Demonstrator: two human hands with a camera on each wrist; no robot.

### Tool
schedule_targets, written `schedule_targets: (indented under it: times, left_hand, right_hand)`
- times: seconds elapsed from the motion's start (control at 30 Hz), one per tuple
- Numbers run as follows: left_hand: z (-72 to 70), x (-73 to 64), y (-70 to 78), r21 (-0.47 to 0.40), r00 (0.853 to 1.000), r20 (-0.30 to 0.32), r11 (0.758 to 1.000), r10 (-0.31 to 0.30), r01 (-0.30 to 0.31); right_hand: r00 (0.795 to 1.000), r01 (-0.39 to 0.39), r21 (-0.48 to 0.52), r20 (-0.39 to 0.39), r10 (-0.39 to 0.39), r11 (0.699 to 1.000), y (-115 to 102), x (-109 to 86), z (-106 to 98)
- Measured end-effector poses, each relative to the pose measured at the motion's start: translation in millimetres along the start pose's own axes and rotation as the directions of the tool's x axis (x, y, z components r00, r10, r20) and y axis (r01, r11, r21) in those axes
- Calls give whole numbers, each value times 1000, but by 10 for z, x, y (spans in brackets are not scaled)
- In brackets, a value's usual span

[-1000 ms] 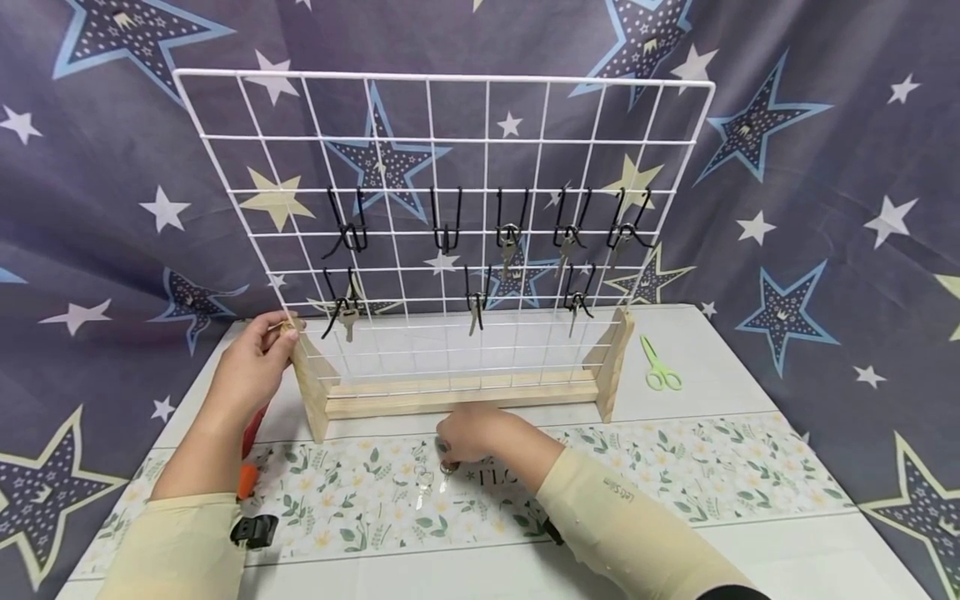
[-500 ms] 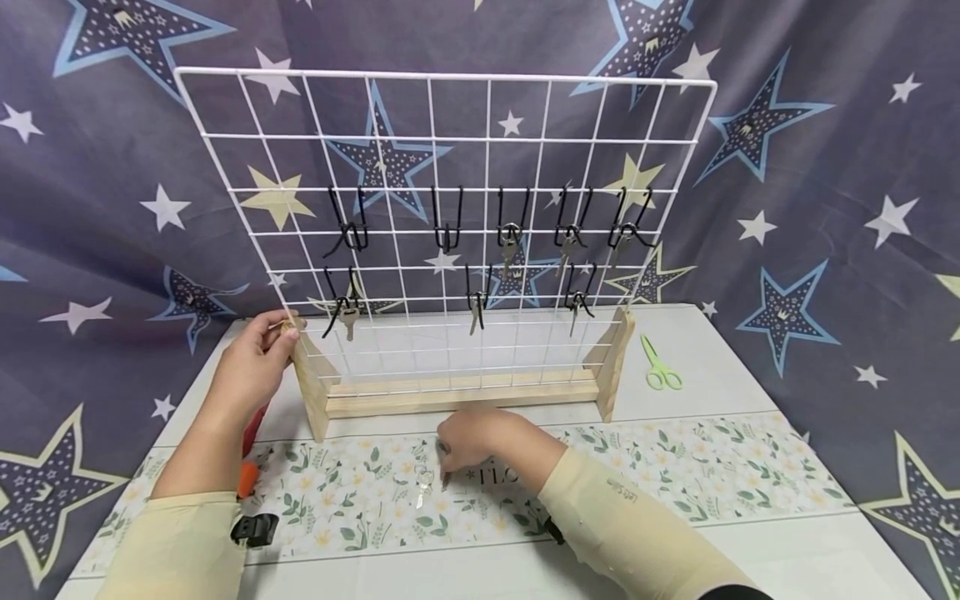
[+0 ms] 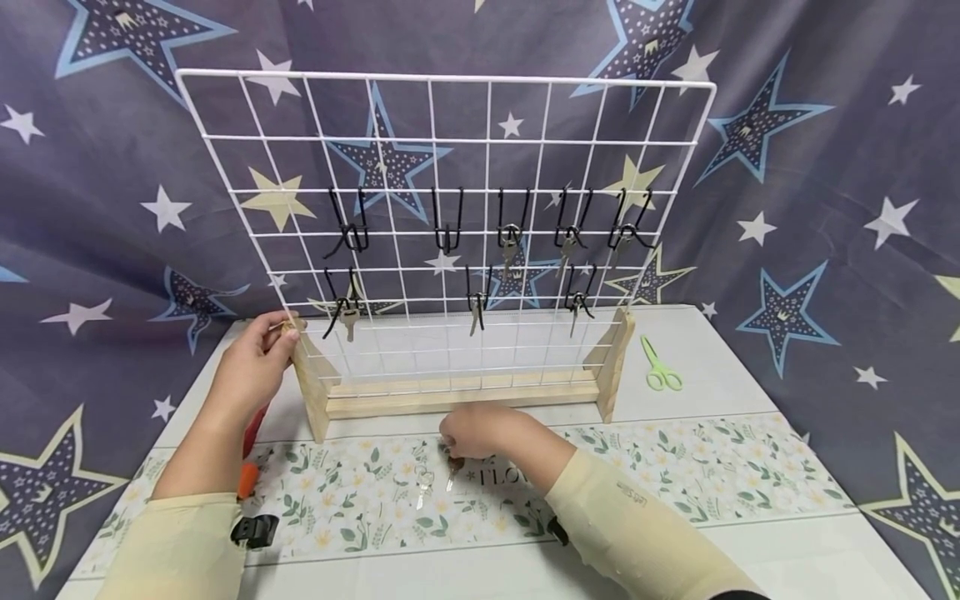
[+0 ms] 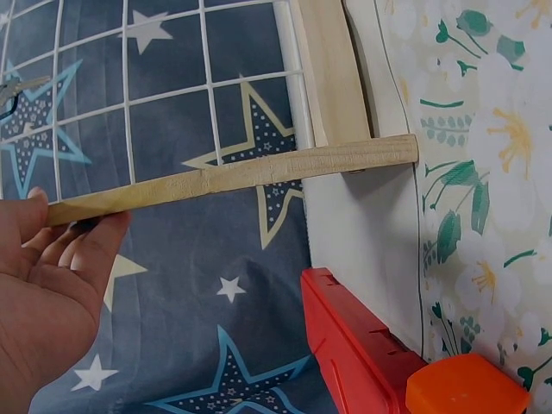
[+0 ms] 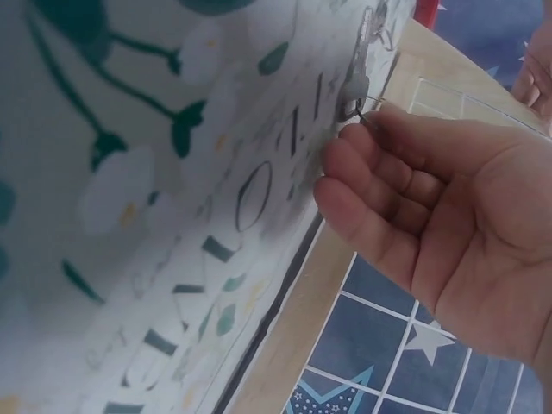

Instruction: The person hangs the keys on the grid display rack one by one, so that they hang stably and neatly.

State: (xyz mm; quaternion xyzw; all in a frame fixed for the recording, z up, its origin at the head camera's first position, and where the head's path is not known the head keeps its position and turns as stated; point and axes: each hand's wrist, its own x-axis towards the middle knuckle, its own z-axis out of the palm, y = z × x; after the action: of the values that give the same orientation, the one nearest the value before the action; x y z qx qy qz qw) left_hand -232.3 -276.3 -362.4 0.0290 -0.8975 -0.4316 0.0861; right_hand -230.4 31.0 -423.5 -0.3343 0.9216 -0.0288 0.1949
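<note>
My left hand grips the top of the wooden side support of a white wire grid rack, thumb on one face and fingers on the other. In front of the rack's base, my right hand pinches the ring of a key between thumb and forefinger, close over the flowered runner. The key hangs from its ring, pointing away from the fingertips. A second key with a ring lies on the runner just left of it. On the rack, black hooks hang in two rows, several carrying keys.
Green scissors lie right of the rack. Left of it, partly behind my left forearm, are a red case and an orange object. The flowered runner crosses the white table; a starry curtain hangs behind.
My right hand has shifted slightly right with the pinched key, which has turned and drawn away from the second key. My left hand keeps its grip on the support.
</note>
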Motion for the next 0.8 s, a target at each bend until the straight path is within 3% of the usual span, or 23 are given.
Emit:
schedule_targets:
  times: [0.2, 0.33, 0.6, 0.7, 0.8]
  left_hand:
    - [1, 1, -12, -1, 1000, -2, 1000, 12, -12]
    - [5, 0, -14, -6, 1000, 3, 1000, 6, -6]
    - [10, -3, -11, -25, 1000, 2, 1000, 11, -11]
    - [11, -4, -5, -24, 1000, 1, 1000, 10, -10]
    - [11, -5, -2, -19, 1000, 1, 1000, 4, -4]
  right_hand:
    - [995, 76, -43, -62, -78, 996, 2, -27, -44]
    - [984, 137, -18, -112, -138, 990, 1, -62, -88]
    - [945, 225, 78, -259, -198, 971, 17, -151, -204]
    - [927, 262, 129, -311, -212, 956, 24, -183, -249]
    - [920, 284, 214, -334, -204, 935, 21, -219, -292]
